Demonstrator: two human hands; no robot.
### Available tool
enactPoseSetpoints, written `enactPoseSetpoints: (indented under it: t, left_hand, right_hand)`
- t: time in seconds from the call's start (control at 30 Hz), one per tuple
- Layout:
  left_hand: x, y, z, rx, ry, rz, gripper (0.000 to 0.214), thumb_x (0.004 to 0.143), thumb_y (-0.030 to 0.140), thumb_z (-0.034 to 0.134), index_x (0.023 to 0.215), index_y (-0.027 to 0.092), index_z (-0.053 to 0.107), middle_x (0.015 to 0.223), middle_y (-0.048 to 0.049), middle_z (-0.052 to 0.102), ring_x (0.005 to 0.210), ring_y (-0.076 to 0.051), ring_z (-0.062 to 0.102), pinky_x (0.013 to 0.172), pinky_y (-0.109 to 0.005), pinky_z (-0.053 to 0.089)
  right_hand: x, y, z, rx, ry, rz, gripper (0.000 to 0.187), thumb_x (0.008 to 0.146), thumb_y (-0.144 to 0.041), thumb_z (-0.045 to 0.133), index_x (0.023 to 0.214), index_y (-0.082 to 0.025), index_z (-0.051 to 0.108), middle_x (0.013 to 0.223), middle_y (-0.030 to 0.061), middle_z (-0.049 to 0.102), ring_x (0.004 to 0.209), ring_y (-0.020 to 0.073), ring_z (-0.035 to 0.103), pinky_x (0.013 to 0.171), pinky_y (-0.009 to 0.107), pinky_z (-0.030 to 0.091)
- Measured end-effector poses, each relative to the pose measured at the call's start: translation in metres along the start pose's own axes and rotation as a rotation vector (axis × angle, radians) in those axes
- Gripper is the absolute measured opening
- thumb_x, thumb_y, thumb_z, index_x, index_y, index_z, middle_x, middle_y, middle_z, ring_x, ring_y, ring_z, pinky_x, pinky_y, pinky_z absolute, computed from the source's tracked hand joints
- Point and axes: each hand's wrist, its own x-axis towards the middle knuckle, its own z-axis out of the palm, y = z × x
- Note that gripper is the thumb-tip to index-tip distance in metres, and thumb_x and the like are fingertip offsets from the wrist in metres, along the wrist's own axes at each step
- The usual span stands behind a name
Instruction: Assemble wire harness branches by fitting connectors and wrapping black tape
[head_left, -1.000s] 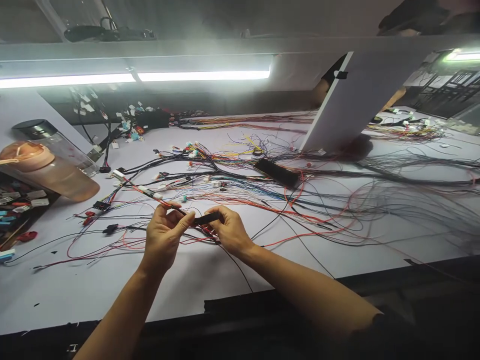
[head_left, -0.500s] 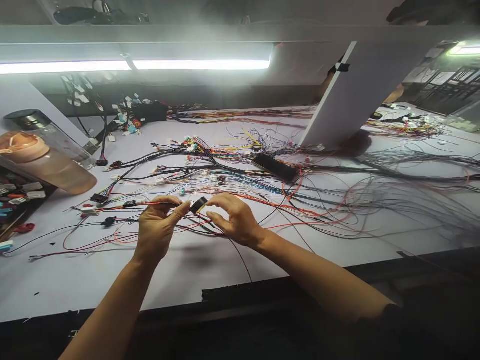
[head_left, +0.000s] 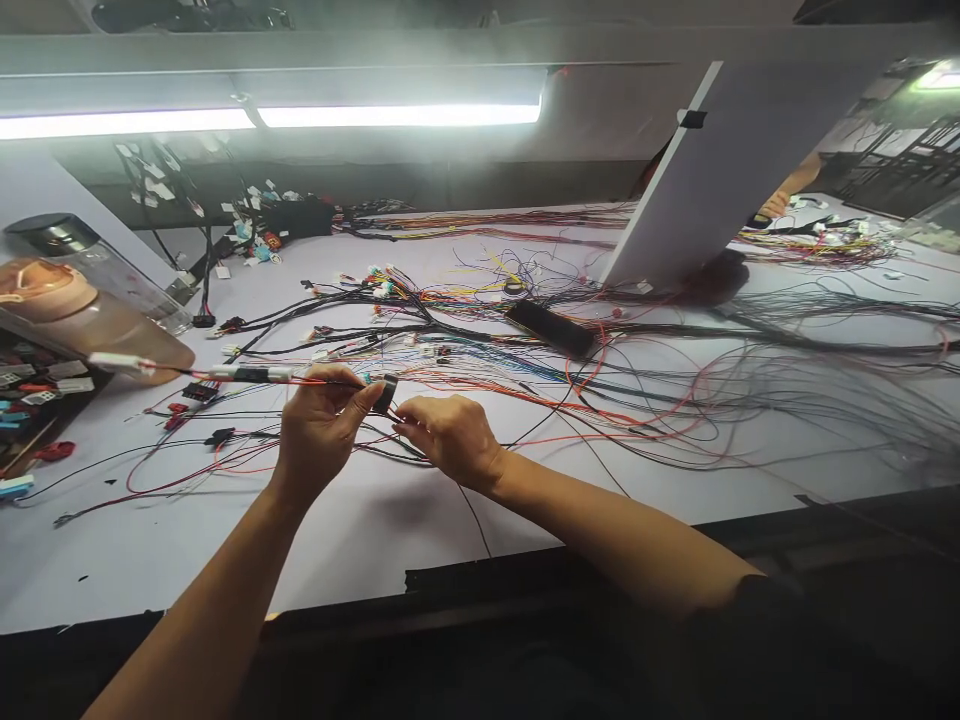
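Observation:
My left hand (head_left: 319, 430) pinches a thin bundle of red and black wires (head_left: 247, 375) that runs out to the left, with white connectors along it. Just off its fingertips sits a short black sleeve (head_left: 385, 393) on that bundle. My right hand (head_left: 448, 437) is closed in a pinch on wires right below the sleeve. Both hands hover a little above the white table (head_left: 390, 540), over a tangle of loose wires.
A large multicoloured wire harness (head_left: 465, 330) with a black connector block (head_left: 551, 329) spreads over the table's middle. Two bottles (head_left: 90, 320) lie at the left beside a tray of small parts (head_left: 30, 400). A tilted white board (head_left: 712, 190) stands at right; another person's hand (head_left: 772, 205) shows behind it.
My left hand has pulled the wire bundle leftward, so its white connectors now reach further left. The black sleeve turned from lying flat to end-on. My right hand closed in under it.

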Motion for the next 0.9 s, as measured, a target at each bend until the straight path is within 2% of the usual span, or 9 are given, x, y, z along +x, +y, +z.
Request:
enactPoseSetpoints:
  t: [0.2,0.3,0.4,0.53,0.7,0.83,0.9]
  left_hand:
    - [0.017,0.010,-0.002,0.321,-0.144,0.154,0.021,0.075,0.033,0.072,0.085,0.020,0.059,0.070,-0.0006,0.064,0.060,-0.016,0.064,0.062,-0.027,0.051]
    - [0.027,0.018,-0.001,0.406,-0.245,0.164,0.021,0.075,0.037,0.070,0.082,0.020,0.059,0.066,-0.0008,0.063,0.058,-0.017,0.063,0.061,-0.028,0.051]
    - [0.033,0.022,0.000,0.363,-0.276,0.150,0.021,0.079,0.038,0.065,0.085,0.019,0.057,0.074,-0.0011,0.062,0.060,-0.016,0.064,0.062,-0.029,0.054]
    - [0.033,0.020,0.000,0.206,-0.240,0.092,0.021,0.079,0.035,0.066,0.088,0.019,0.055,0.076,0.0005,0.058,0.058,-0.014,0.063,0.056,-0.025,0.052]
    - [0.033,0.018,0.001,0.128,-0.232,0.027,0.021,0.076,0.031,0.070,0.086,0.019,0.055,0.072,-0.0002,0.058,0.057,-0.015,0.062,0.052,-0.025,0.050]
    - [0.032,0.019,0.004,0.156,-0.265,0.026,0.023,0.070,0.029,0.074,0.082,0.019,0.057,0.064,0.0010,0.056,0.052,-0.014,0.058,0.049,-0.024,0.046]
    - [0.030,0.018,0.005,0.110,-0.189,-0.042,0.026,0.065,0.028,0.079,0.078,0.018,0.059,0.061,0.0011,0.056,0.050,-0.013,0.056,0.048,-0.024,0.044]
  right_hand:
    - [0.001,0.003,0.011,-0.051,-0.024,-0.003,0.012,0.090,-0.031,0.062,0.094,-0.019,0.062,0.080,-0.0004,0.072,0.066,0.0121,0.062,0.061,0.025,0.034]
    - [0.001,0.006,0.011,-0.073,-0.008,-0.012,0.012,0.089,-0.030,0.063,0.092,-0.019,0.060,0.078,-0.0003,0.071,0.065,0.0123,0.061,0.062,0.026,0.034]
    - [-0.001,0.004,0.006,-0.099,0.078,-0.008,0.013,0.089,-0.028,0.063,0.098,-0.019,0.060,0.082,0.0008,0.070,0.073,0.0134,0.062,0.067,0.028,0.034]
    - [0.000,-0.005,-0.001,-0.172,0.218,-0.081,0.021,0.095,-0.030,0.054,0.114,-0.023,0.058,0.099,0.0026,0.068,0.086,0.0154,0.058,0.076,0.032,0.033]
    - [0.012,-0.013,0.007,-0.254,0.234,-0.153,0.016,0.098,-0.028,0.048,0.102,-0.024,0.063,0.097,0.0022,0.065,0.086,0.0155,0.053,0.076,0.033,0.030]
    - [0.013,-0.012,0.019,-0.280,0.247,-0.178,0.024,0.099,-0.021,0.043,0.088,-0.023,0.064,0.094,0.0015,0.064,0.082,0.0145,0.049,0.075,0.034,0.028]
    - [0.009,-0.010,0.021,-0.268,0.234,-0.194,0.023,0.099,-0.025,0.045,0.087,-0.024,0.064,0.093,0.0011,0.063,0.083,0.0146,0.048,0.076,0.034,0.028]
